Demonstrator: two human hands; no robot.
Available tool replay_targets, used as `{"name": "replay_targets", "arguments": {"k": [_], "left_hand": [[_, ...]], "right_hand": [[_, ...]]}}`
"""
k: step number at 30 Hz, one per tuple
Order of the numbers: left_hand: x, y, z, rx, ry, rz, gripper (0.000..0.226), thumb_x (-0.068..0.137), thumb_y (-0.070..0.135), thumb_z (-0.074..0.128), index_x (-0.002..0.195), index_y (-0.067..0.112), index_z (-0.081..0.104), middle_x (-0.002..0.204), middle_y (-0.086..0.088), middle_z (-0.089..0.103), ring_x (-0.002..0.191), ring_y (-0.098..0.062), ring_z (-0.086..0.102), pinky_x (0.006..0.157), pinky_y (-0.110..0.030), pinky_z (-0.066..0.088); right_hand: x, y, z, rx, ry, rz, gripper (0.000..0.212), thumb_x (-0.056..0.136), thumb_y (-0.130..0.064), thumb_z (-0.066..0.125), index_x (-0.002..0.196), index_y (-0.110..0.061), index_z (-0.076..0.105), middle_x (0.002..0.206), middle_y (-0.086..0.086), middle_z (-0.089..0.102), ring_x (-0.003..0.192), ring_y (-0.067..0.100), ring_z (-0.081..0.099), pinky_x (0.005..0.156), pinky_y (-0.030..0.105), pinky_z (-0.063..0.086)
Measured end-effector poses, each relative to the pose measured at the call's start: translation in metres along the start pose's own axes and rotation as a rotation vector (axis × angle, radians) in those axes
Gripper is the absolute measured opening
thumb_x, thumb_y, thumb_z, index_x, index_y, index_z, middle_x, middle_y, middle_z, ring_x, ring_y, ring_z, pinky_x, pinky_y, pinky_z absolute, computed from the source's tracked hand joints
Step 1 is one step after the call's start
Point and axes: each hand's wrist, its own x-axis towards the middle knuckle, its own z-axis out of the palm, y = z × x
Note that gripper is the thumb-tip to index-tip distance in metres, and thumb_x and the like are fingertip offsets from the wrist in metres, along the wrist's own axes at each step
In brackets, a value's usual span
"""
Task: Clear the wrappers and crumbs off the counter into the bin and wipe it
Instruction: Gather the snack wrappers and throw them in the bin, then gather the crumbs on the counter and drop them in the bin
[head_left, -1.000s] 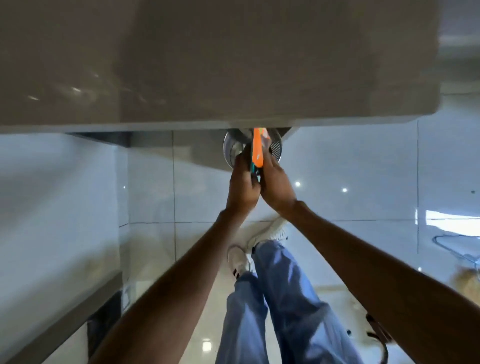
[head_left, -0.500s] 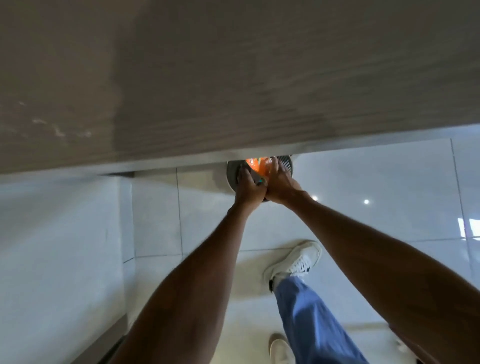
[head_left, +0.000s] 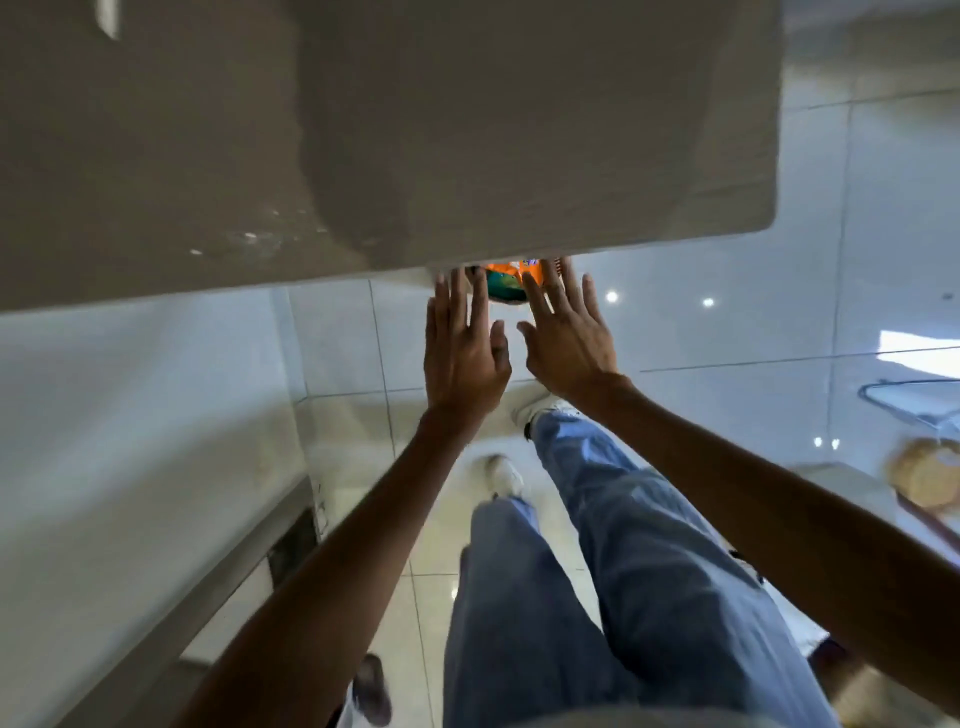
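Both hands hang spread and empty, left hand (head_left: 462, 353) and right hand (head_left: 569, 338) with fingers (head_left: 540, 291) apart, just near of the orange-and-green wrapper (head_left: 511, 283). It sits crumpled in the bin, mostly hidden under the surface (head_left: 363, 156) edge. Binning looks under way; pale crumbs (head_left: 249, 236) on the surface and the wiping remain, I judge.

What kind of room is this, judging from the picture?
Probably a kitchen or a pantry: a pale counter overhangs a glossy tiled floor, and a bin holding an orange wrapper stands below its edge.
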Motion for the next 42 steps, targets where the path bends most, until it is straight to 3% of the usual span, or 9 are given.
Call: {"name": "replay_targets", "arguments": {"k": [7,13,17,20,22,26,30,36,42], "left_hand": [[-0.063,-0.009,-0.156,0.002,0.185,-0.088,0.063,0.105,0.036,0.048,0.163,0.016,0.033,0.174,-0.012,0.026,0.163,-0.032,0.020,0.133,-0.045,0.015],[0.041,-0.087,-0.255,0.022,0.453,-0.132,0.062,0.106,0.029,0.050,0.161,0.005,0.035,0.170,-0.024,0.029,0.160,-0.045,0.022,0.130,-0.053,0.021],[0.141,-0.152,-0.312,-0.069,0.393,-0.201,0.056,0.108,0.017,0.045,0.159,-0.004,0.036,0.167,-0.029,0.032,0.158,-0.049,0.025,0.131,-0.052,0.024],[0.198,-0.177,-0.340,-0.046,0.366,-0.103,0.050,0.108,0.020,0.048,0.154,-0.001,0.047,0.154,-0.027,0.052,0.144,-0.045,0.049,0.122,-0.049,0.038],[0.225,-0.184,-0.350,0.008,0.299,-0.049,0.047,0.108,0.029,0.049,0.150,0.009,0.054,0.146,-0.017,0.060,0.132,-0.039,0.056,0.114,-0.044,0.041],[0.240,-0.185,-0.354,-0.036,0.230,-0.026,0.027,0.099,0.016,0.055,0.117,0.015,0.076,0.121,-0.010,0.070,0.116,-0.034,0.062,0.104,-0.039,0.040],[0.230,-0.185,-0.357,-0.067,0.274,-0.018,0.033,0.089,0.003,0.058,0.115,0.014,0.075,0.119,-0.012,0.068,0.114,-0.036,0.060,0.104,-0.042,0.045],[0.274,-0.219,-0.383,-0.105,0.443,-0.239,0.033,0.103,0.005,0.049,0.129,-0.006,0.066,0.152,-0.029,0.052,0.149,-0.044,0.044,0.124,-0.044,0.036],[0.307,-0.225,-0.404,-0.033,0.308,-0.314,0.032,0.098,0.005,0.051,0.120,0.003,0.074,0.127,-0.021,0.073,0.123,-0.038,0.065,0.106,-0.041,0.046]], "right_hand": [[-0.067,-0.087,-0.140,-0.007,0.152,-0.289,0.055,0.104,-0.028,0.047,0.155,-0.013,0.031,0.167,0.014,0.022,0.155,0.027,0.006,0.127,0.046,0.010],[0.057,-0.196,-0.205,0.194,0.412,-0.450,0.050,0.100,-0.015,0.052,0.149,-0.005,0.045,0.161,0.020,0.034,0.153,0.041,0.022,0.123,0.047,0.030],[0.174,-0.260,-0.231,0.059,0.143,-0.538,0.059,0.086,0.007,0.059,0.144,-0.003,0.054,0.156,0.025,0.039,0.148,0.046,0.033,0.119,0.048,0.038],[0.212,-0.277,-0.236,-0.035,0.139,-0.695,0.038,0.071,0.014,0.071,0.106,0.001,0.078,0.117,0.026,0.072,0.110,0.047,0.068,0.094,0.051,0.057],[0.225,-0.280,-0.244,-0.047,0.165,-0.755,0.030,0.067,0.015,0.072,0.091,-0.002,0.078,0.098,0.018,0.076,0.090,0.040,0.072,0.082,0.045,0.061],[0.241,-0.277,-0.249,0.007,0.225,-0.552,0.022,0.078,0.008,0.064,0.096,-0.002,0.072,0.100,0.019,0.071,0.093,0.041,0.065,0.083,0.041,0.054],[0.264,-0.284,-0.261,0.164,0.369,-0.199,0.025,0.089,-0.006,0.059,0.111,-0.009,0.072,0.111,0.016,0.065,0.105,0.035,0.060,0.084,0.041,0.054],[0.280,-0.307,-0.252,0.028,0.294,-0.235,0.020,0.094,-0.008,0.056,0.103,-0.002,0.072,0.109,0.018,0.068,0.104,0.038,0.061,0.082,0.039,0.052],[0.266,-0.298,-0.252,0.061,0.249,-0.122,0.028,0.075,-0.006,0.067,0.103,-0.006,0.072,0.111,0.020,0.067,0.105,0.038,0.061,0.082,0.036,0.053]]}}
